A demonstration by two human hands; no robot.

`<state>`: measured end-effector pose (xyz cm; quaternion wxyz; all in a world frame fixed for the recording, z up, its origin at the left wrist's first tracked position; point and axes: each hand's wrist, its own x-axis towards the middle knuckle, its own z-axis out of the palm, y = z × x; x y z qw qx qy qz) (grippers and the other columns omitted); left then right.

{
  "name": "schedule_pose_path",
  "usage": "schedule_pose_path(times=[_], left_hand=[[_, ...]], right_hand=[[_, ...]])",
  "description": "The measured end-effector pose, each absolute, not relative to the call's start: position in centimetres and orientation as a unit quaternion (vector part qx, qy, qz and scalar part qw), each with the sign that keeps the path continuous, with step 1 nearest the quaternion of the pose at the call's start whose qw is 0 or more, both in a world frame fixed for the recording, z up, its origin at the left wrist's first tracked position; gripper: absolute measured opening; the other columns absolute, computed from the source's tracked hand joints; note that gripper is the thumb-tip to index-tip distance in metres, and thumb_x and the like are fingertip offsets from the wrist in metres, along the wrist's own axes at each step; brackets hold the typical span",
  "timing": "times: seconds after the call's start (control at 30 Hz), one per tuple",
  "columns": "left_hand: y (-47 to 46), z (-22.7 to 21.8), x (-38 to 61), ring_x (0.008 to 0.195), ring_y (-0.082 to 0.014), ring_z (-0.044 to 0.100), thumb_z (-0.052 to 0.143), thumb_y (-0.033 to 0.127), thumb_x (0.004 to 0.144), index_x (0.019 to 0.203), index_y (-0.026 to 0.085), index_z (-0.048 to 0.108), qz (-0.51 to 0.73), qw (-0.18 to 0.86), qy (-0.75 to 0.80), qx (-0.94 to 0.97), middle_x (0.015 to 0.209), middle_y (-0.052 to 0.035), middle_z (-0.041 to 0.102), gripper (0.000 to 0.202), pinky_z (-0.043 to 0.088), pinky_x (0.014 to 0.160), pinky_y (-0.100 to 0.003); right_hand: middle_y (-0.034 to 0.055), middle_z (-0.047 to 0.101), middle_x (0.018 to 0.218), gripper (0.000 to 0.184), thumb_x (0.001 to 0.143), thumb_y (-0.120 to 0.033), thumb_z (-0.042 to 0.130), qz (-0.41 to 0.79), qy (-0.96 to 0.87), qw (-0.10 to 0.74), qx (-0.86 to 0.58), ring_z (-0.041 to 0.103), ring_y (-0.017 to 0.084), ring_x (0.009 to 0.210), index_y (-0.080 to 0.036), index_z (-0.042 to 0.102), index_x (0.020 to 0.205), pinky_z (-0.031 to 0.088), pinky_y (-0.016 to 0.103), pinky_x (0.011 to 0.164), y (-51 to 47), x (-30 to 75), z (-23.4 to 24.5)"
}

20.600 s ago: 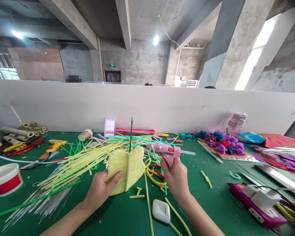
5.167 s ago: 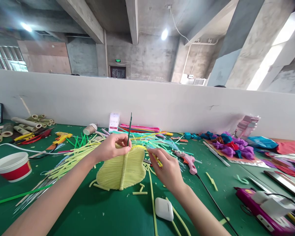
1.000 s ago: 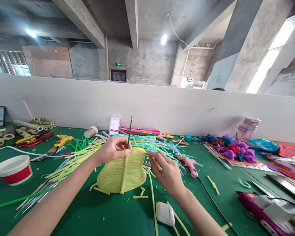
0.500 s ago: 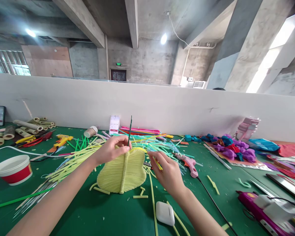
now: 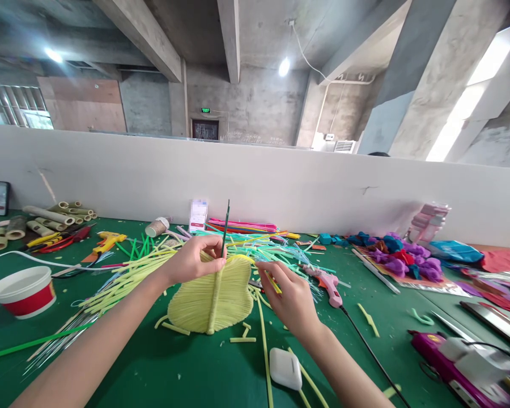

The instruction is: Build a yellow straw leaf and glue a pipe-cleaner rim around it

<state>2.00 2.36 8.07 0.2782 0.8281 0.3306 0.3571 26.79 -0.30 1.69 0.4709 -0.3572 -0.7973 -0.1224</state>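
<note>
A pale yellow leaf shape (image 5: 233, 294), made of pipe cleaners laid side by side along a central rib, stands tilted over the green table. My left hand (image 5: 202, 258) is closed, pinching the dark green stem (image 5: 226, 226) where it meets the leaf's top. A brighter yellow pipe cleaner (image 5: 240, 257) runs along the leaf's upper right edge. My right hand (image 5: 287, 292) is closed on that pipe cleaner near the leaf's right corner, with its tail showing between the fingers. Short yellow offcuts (image 5: 243, 340) lie below the leaf.
Behind lie heaped pipe cleaners (image 5: 123, 277). A pink glue gun (image 5: 329, 283) with its cord is to the right, a yellow glue gun (image 5: 108, 242) to the left. A white earphone case (image 5: 285, 368), paper cup (image 5: 23, 292) and purple power strip (image 5: 442, 362) stand nearer.
Almost nothing differs. The stem's top has shifted very slightly to the right; both hands keep their grip.
</note>
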Motion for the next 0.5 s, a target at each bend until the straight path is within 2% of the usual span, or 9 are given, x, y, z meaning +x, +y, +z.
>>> schedule_pose_path(times=[0.27,0.33,0.43,0.5], left_hand=[[2.46,7.89,1.97,0.077,-0.0153,0.056,0.060,0.025,0.085,0.080,0.019,0.058,0.355,0.284,0.333,0.826,0.081,0.0015,0.058,0.008,0.045,0.077,-0.028],[2.34,7.86,2.02,0.077,-0.0150,0.056,0.060,0.025,0.084,0.086,0.020,0.056,0.365,0.284,0.332,0.822,0.084,0.0015,0.058,0.007,0.045,0.078,-0.029],[2.08,7.98,2.11,0.077,-0.0148,0.055,0.057,0.024,0.085,0.099,0.022,0.051,0.408,0.296,0.321,0.802,0.090,0.0008,0.058,0.016,0.044,0.075,-0.028],[1.95,8.13,2.15,0.079,-0.0155,0.056,0.054,0.024,0.085,0.101,0.022,0.050,0.424,0.311,0.306,0.794,0.093,-0.0006,0.058,0.017,0.044,0.074,-0.028]], right_hand=[[0.0024,0.072,0.095,0.017,0.095,-0.014,0.052,-0.122,-0.798,0.472,-0.354,0.068,0.014,0.079,-0.022,0.059,0.109,0.051,0.024,0.069,-0.29,26.74,1.78],[0.0024,0.072,0.095,0.018,0.095,-0.014,0.052,-0.120,-0.798,0.471,-0.356,0.069,0.014,0.080,-0.023,0.059,0.109,0.051,0.024,0.069,-0.26,26.80,1.70],[0.0031,0.072,0.098,0.019,0.095,-0.015,0.052,-0.116,-0.800,0.468,-0.358,0.069,0.015,0.081,-0.023,0.059,0.111,0.052,0.024,0.071,-0.23,26.90,1.57],[0.0035,0.072,0.099,0.019,0.095,-0.015,0.051,-0.115,-0.800,0.468,-0.359,0.070,0.015,0.082,-0.023,0.059,0.111,0.053,0.025,0.072,-0.27,26.93,1.55]])
